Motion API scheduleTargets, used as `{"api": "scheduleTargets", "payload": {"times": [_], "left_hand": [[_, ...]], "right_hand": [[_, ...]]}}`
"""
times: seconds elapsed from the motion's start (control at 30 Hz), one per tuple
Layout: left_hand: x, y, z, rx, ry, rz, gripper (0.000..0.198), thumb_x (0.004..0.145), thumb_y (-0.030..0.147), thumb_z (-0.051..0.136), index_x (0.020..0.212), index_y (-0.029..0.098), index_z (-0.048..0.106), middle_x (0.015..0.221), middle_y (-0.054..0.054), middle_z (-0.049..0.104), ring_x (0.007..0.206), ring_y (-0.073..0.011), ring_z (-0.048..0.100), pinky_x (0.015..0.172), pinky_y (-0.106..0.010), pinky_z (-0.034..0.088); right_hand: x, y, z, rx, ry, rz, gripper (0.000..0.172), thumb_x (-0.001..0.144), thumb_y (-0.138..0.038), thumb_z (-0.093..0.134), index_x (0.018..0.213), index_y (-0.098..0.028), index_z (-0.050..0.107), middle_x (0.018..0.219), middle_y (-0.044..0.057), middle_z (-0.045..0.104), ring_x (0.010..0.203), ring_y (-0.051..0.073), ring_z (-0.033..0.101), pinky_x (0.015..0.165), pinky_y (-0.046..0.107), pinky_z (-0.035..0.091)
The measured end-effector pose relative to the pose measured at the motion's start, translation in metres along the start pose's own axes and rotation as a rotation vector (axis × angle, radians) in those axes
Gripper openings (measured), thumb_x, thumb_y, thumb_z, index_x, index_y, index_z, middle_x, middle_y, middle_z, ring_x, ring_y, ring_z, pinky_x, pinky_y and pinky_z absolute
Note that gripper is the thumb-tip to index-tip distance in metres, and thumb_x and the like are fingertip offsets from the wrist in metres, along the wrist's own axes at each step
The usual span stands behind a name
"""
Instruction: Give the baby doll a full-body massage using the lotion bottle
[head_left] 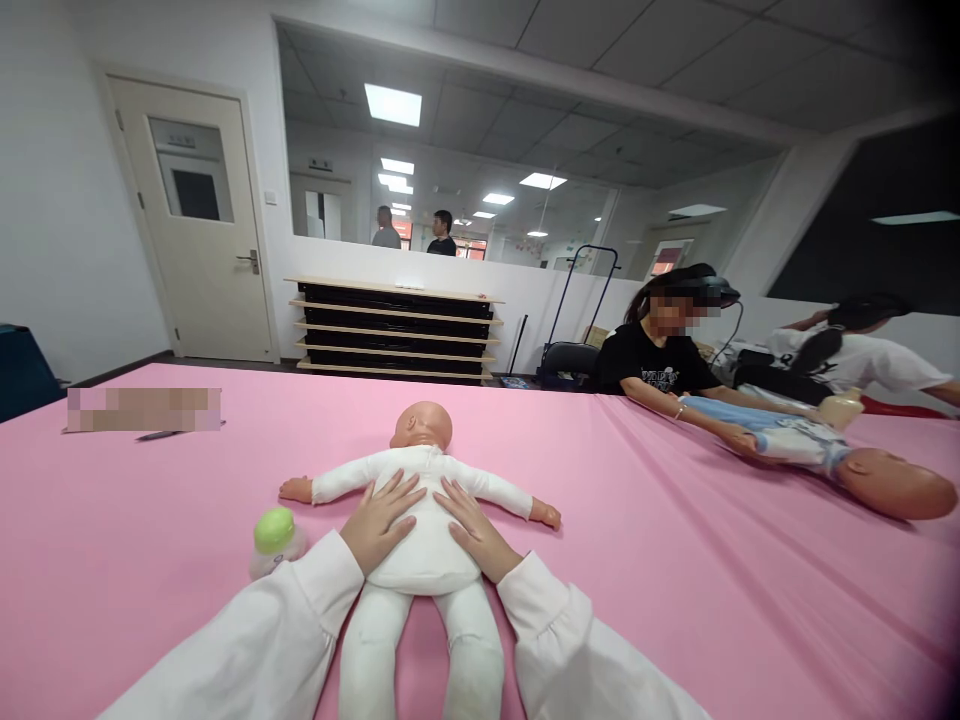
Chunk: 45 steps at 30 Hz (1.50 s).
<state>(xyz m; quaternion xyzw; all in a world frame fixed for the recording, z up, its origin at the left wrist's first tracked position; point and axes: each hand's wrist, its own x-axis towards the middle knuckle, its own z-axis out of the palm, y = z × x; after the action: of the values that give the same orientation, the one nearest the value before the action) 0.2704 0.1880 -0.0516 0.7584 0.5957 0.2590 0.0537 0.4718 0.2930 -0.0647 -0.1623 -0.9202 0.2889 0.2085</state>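
Observation:
A baby doll (426, 550) with a white cloth body lies on the pink-covered table, its arms stretched out sideways and its head (424, 425) at the far end. Flat on the left side of the doll's torso rests my left hand (381, 520), fingers spread. My right hand (474, 527) lies on the other side of the torso, also with outstretched fingers. Both palms touch the cloth, and the thumbs point toward each other. Beside my left forearm stands a small bottle (274, 535) with a green cap, partly hidden by my sleeve.
The pink tablecloth (645, 600) has folds on the right. A co-worker (660, 350) there handles another doll (885, 475) in blue and white clothes, near a cream bottle (841, 408). A blurred patch (142, 410) and a dark pen-like object (161, 435) lie at the far left.

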Motion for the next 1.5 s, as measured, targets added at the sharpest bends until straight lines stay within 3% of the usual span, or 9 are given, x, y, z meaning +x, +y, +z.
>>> {"api": "scheduleTargets", "payload": {"times": [0.17, 0.27, 0.4, 0.73, 0.9, 1.07, 1.27, 1.4, 1.5], "left_hand": [[-0.006, -0.001, 0.002, -0.018, 0.261, -0.089, 0.034, 0.088, 0.027, 0.035, 0.114, 0.021, 0.057, 0.122, -0.005, 0.056, 0.121, -0.0246, 0.042, 0.1, -0.053, 0.029], [-0.005, 0.013, -0.016, -0.056, 0.444, -0.16, 0.03, 0.087, 0.026, 0.036, 0.082, 0.016, 0.065, 0.089, -0.006, 0.068, 0.091, -0.0214, 0.061, 0.084, -0.04, 0.046], [0.001, 0.035, -0.037, -0.123, 0.571, -0.121, 0.029, 0.087, 0.024, 0.036, 0.072, 0.017, 0.06, 0.074, -0.003, 0.065, 0.075, -0.0171, 0.061, 0.071, -0.032, 0.048], [-0.003, 0.017, 0.002, 0.019, 0.088, 0.174, 0.042, 0.089, 0.031, 0.037, 0.13, 0.024, 0.042, 0.137, -0.004, 0.04, 0.132, -0.0241, 0.024, 0.104, -0.052, 0.022], [-0.015, 0.008, 0.004, -0.003, 0.12, 0.157, 0.04, 0.09, 0.03, 0.034, 0.128, 0.026, 0.044, 0.134, -0.003, 0.044, 0.13, -0.0225, 0.028, 0.104, -0.052, 0.021], [-0.033, 0.005, 0.008, -0.013, 0.273, 0.128, 0.035, 0.089, 0.027, 0.034, 0.117, 0.019, 0.054, 0.121, -0.006, 0.056, 0.119, -0.0217, 0.045, 0.099, -0.046, 0.034], [-0.025, 0.021, -0.028, -0.106, 0.522, -0.118, 0.042, 0.091, 0.031, 0.03, 0.064, 0.017, 0.058, 0.063, -0.003, 0.061, 0.065, -0.0168, 0.06, 0.065, -0.032, 0.048], [0.019, 0.029, -0.04, -0.095, 0.585, -0.077, 0.031, 0.09, 0.029, 0.033, 0.094, 0.016, 0.06, 0.097, -0.006, 0.064, 0.097, -0.0195, 0.056, 0.088, -0.036, 0.042], [0.043, 0.023, -0.028, -0.033, 0.415, -0.058, 0.041, 0.088, 0.029, 0.037, 0.124, 0.013, 0.045, 0.131, -0.01, 0.046, 0.125, -0.021, 0.036, 0.104, -0.04, 0.027]], "right_hand": [[-0.012, 0.012, -0.002, -0.023, 0.153, 0.105, 0.05, 0.09, -0.045, 0.032, 0.13, -0.018, 0.043, 0.138, 0.008, 0.034, 0.13, 0.021, 0.027, 0.107, 0.043, 0.02], [-0.006, -0.004, -0.011, -0.048, 0.371, 0.151, 0.041, 0.088, -0.043, 0.035, 0.101, -0.016, 0.064, 0.107, 0.01, 0.061, 0.104, 0.023, 0.053, 0.094, 0.041, 0.037], [0.008, -0.038, -0.024, -0.002, 0.542, 0.14, 0.034, 0.087, -0.04, 0.04, 0.078, -0.017, 0.064, 0.082, 0.009, 0.064, 0.082, 0.021, 0.057, 0.079, 0.037, 0.044], [0.003, -0.02, 0.008, -0.071, 0.048, -0.11, 0.042, 0.091, -0.034, 0.031, 0.13, -0.023, 0.041, 0.138, 0.005, 0.035, 0.131, 0.018, 0.024, 0.107, 0.048, 0.01], [-0.008, -0.002, 0.005, -0.098, 0.006, -0.141, 0.052, 0.087, -0.045, 0.035, 0.134, -0.022, 0.037, 0.141, 0.007, 0.026, 0.134, 0.023, 0.014, 0.106, 0.052, 0.009], [-0.029, 0.005, 0.0, -0.034, 0.111, -0.124, 0.047, 0.085, -0.042, 0.043, 0.126, -0.019, 0.048, 0.134, 0.009, 0.039, 0.128, 0.023, 0.031, 0.106, 0.045, 0.023], [-0.018, -0.015, -0.023, -0.065, 0.423, 0.101, 0.042, 0.086, -0.043, 0.035, 0.074, -0.019, 0.067, 0.078, 0.01, 0.065, 0.078, 0.024, 0.06, 0.077, 0.041, 0.045], [0.03, -0.037, -0.02, -0.113, 0.493, 0.079, 0.04, 0.081, -0.037, 0.044, 0.114, -0.017, 0.056, 0.118, 0.009, 0.054, 0.112, 0.023, 0.048, 0.098, 0.041, 0.034], [0.057, -0.039, -0.005, -0.129, 0.412, 0.126, 0.059, 0.082, -0.036, 0.043, 0.135, -0.013, 0.032, 0.14, 0.009, 0.028, 0.13, 0.021, 0.025, 0.108, 0.041, 0.018]]}}
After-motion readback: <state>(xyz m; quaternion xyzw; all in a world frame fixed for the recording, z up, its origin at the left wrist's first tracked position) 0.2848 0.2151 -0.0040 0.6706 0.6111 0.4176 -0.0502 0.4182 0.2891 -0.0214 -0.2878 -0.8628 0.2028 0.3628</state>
